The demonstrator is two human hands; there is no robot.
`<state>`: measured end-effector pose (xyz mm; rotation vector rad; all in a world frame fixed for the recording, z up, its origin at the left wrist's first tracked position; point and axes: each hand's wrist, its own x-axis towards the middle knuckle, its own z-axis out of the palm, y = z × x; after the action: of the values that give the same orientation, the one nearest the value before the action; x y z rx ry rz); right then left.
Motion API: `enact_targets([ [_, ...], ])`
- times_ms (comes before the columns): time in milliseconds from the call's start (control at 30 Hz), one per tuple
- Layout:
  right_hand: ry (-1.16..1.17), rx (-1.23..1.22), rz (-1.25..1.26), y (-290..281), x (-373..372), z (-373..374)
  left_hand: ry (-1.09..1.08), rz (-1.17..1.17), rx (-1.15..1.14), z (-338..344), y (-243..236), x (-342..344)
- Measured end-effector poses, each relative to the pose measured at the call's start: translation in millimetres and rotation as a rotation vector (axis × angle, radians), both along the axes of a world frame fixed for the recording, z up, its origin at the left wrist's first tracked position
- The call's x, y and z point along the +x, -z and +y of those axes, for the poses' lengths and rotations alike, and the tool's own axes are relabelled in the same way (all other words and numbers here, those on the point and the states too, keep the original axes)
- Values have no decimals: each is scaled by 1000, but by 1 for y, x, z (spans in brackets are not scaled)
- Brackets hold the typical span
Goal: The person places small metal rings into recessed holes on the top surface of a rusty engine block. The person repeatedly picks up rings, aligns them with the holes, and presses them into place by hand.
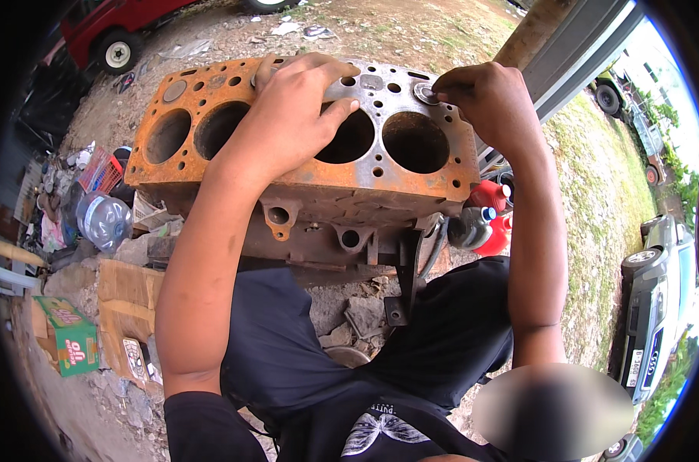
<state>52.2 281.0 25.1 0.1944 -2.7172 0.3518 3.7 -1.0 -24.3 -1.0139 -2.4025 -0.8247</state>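
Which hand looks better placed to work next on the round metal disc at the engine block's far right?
Probably the right hand: it is at the round metal disc, while the left hand lies farther left, over the middle of the engine block.

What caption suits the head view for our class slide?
Left hand on a rusty engine block, right hand at a metal disc.

head-worn left fisheye | faces down | near engine block

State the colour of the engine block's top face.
The top face is rusty orange, with silvery grey toward the right; head view shows it best.
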Motion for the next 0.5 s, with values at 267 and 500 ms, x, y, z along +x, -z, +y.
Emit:
enact_targets([
  [267, -91, -45, 106, 12, -8, -8, -25, 10, -35, 4, -4, 4],
  [500, 12, 70, 41, 2, -10, -9, -13, 20, -35, 0, -6, -1],
])
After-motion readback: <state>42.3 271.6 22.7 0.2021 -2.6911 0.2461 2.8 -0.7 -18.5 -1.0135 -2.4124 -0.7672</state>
